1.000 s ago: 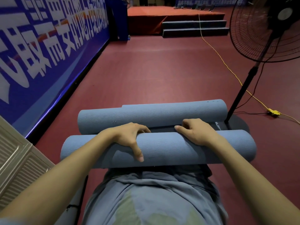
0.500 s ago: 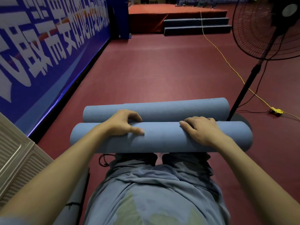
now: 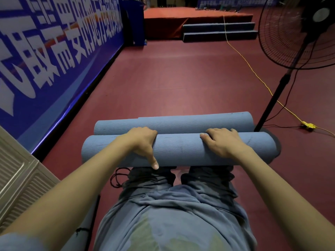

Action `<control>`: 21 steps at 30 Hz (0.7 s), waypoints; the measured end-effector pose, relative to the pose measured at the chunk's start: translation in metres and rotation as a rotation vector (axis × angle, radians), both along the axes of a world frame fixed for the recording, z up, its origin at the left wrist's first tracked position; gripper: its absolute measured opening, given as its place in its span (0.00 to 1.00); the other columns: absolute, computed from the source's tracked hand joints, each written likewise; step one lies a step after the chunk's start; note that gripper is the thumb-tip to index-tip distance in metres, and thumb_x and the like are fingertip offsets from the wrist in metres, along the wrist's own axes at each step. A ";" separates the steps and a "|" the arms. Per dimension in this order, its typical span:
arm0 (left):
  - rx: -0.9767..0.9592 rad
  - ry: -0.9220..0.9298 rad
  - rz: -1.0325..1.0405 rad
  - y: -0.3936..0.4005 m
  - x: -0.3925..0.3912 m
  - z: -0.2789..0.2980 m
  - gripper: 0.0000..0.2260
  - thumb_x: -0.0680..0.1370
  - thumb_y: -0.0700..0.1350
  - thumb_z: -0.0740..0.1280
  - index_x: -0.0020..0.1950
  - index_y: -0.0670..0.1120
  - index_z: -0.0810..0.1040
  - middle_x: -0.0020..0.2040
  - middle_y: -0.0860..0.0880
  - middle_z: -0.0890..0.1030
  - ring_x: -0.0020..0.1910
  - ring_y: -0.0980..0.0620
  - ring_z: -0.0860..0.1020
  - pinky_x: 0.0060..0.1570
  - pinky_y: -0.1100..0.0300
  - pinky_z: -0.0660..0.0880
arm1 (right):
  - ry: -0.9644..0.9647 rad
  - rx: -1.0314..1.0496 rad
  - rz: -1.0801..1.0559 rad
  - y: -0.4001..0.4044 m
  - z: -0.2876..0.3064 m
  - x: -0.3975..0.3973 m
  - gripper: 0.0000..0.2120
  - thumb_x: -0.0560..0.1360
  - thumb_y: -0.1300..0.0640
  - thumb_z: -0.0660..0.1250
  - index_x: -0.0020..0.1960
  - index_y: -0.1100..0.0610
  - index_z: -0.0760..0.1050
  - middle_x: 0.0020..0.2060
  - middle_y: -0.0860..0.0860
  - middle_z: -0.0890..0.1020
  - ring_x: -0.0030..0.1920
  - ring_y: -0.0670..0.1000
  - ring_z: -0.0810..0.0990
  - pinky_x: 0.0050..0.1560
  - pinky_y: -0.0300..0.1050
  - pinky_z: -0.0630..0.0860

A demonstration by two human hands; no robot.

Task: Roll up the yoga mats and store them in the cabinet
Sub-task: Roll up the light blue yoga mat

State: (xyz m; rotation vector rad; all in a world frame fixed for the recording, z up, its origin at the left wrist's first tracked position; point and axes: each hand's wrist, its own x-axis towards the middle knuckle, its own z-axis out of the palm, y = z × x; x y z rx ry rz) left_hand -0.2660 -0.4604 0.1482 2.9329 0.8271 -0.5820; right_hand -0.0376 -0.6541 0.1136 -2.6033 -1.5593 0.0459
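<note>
Two rolled blue yoga mats lie side by side across the view, just beyond my knees. The near mat (image 3: pixel 179 149) is gripped by both hands. My left hand (image 3: pixel 143 142) curls over its top, fingers between the two rolls and thumb down the front. My right hand (image 3: pixel 223 144) lies over its right part with fingers bent over the top edge. The far mat (image 3: pixel 181 122) rests right behind it, touching it. A corner of the pale ribbed cabinet (image 3: pixel 20 180) shows at the lower left.
A standing fan (image 3: pixel 293 33) with a black pole (image 3: pixel 273 98) stands at the right, its base behind the mats. A yellow cable (image 3: pixel 253 71) crosses the red floor. A blue banner wall (image 3: pixel 54 57) runs along the left. A black cord (image 3: pixel 117 178) lies by my left knee.
The near roll has come up tight against the far one, closing the dark gap between them. My left thumb has dropped down the roll's front.
</note>
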 end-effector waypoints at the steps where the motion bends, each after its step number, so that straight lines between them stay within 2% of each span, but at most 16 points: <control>1: 0.041 0.018 -0.011 -0.001 0.002 -0.002 0.49 0.46 0.75 0.78 0.58 0.50 0.70 0.57 0.50 0.79 0.56 0.44 0.78 0.54 0.48 0.78 | -0.014 0.014 0.006 0.004 -0.001 0.000 0.28 0.79 0.34 0.41 0.47 0.50 0.73 0.53 0.52 0.83 0.55 0.58 0.79 0.61 0.60 0.67; 4: 0.109 0.006 -0.037 -0.005 0.003 -0.006 0.46 0.48 0.75 0.78 0.54 0.50 0.68 0.54 0.49 0.79 0.52 0.44 0.79 0.52 0.48 0.78 | -0.044 0.034 0.012 0.011 0.002 0.001 0.28 0.81 0.35 0.45 0.44 0.54 0.73 0.45 0.56 0.84 0.48 0.60 0.79 0.57 0.56 0.68; 6: 0.133 -0.027 -0.067 -0.006 0.000 -0.005 0.45 0.48 0.76 0.76 0.53 0.50 0.69 0.50 0.50 0.80 0.45 0.46 0.76 0.48 0.49 0.78 | -0.061 0.020 0.005 0.014 0.007 -0.001 0.29 0.81 0.34 0.48 0.45 0.55 0.76 0.44 0.57 0.84 0.44 0.59 0.75 0.50 0.52 0.66; 8: 0.118 -0.046 -0.090 -0.007 -0.002 0.001 0.43 0.48 0.76 0.76 0.53 0.52 0.71 0.48 0.51 0.80 0.42 0.48 0.74 0.45 0.52 0.77 | -0.068 -0.039 0.012 0.015 0.012 -0.001 0.31 0.81 0.34 0.48 0.44 0.56 0.78 0.45 0.57 0.84 0.43 0.59 0.73 0.48 0.51 0.65; 12: 0.010 -0.005 -0.104 -0.013 -0.005 0.016 0.39 0.47 0.75 0.77 0.48 0.54 0.75 0.43 0.56 0.80 0.44 0.50 0.79 0.46 0.53 0.79 | 0.062 -0.168 0.006 0.009 0.020 0.002 0.32 0.79 0.30 0.48 0.41 0.54 0.78 0.49 0.57 0.83 0.46 0.59 0.76 0.53 0.52 0.75; 14: -0.027 0.012 -0.111 -0.019 -0.008 0.023 0.38 0.47 0.74 0.78 0.47 0.53 0.77 0.42 0.57 0.81 0.42 0.51 0.80 0.45 0.54 0.79 | 0.150 -0.217 0.005 0.005 0.026 0.004 0.32 0.79 0.29 0.50 0.42 0.54 0.78 0.51 0.57 0.82 0.49 0.58 0.77 0.57 0.53 0.76; 17: -0.013 0.048 -0.133 -0.031 -0.008 0.026 0.39 0.46 0.76 0.77 0.45 0.50 0.78 0.40 0.55 0.81 0.38 0.52 0.79 0.44 0.54 0.79 | 0.270 -0.289 0.008 -0.001 0.032 0.006 0.33 0.78 0.29 0.53 0.39 0.54 0.81 0.44 0.52 0.80 0.51 0.56 0.79 0.61 0.52 0.74; 21: 0.000 0.032 -0.137 -0.038 -0.012 0.020 0.40 0.46 0.77 0.75 0.44 0.51 0.77 0.39 0.55 0.80 0.38 0.52 0.78 0.44 0.53 0.80 | 0.256 -0.326 0.038 -0.004 0.028 0.003 0.34 0.77 0.27 0.54 0.34 0.53 0.81 0.40 0.50 0.80 0.47 0.54 0.79 0.57 0.51 0.73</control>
